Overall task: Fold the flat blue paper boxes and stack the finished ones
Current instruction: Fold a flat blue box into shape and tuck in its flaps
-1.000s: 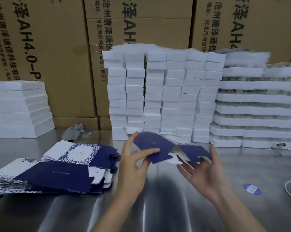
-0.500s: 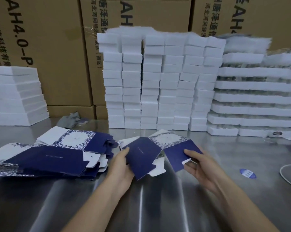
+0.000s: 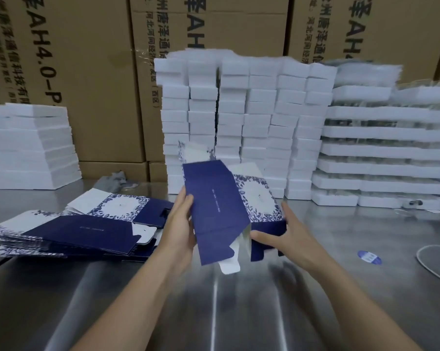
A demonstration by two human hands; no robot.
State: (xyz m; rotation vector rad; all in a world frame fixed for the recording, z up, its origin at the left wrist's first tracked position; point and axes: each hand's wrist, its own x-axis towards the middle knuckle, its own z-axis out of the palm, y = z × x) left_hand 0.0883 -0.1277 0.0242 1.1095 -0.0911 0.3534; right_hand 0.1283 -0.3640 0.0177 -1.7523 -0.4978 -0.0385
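Blue paper box (image 3: 216, 211): half-opened sleeve, tilted, raised off desk (image 3: 213, 312). Navy panel faces up, floral white-blue panel at right, white tab hangs at near end. Pile of flat boxes (image 3: 69, 234): left on desk, fanned, navy and floral faces up.

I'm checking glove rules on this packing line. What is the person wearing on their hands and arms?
Nothing visible. The left hand and right hand are bare: no gloves, no rings that I can see. Both forearms are bare to the frame's edge, with no sleeves, watch or wristband.
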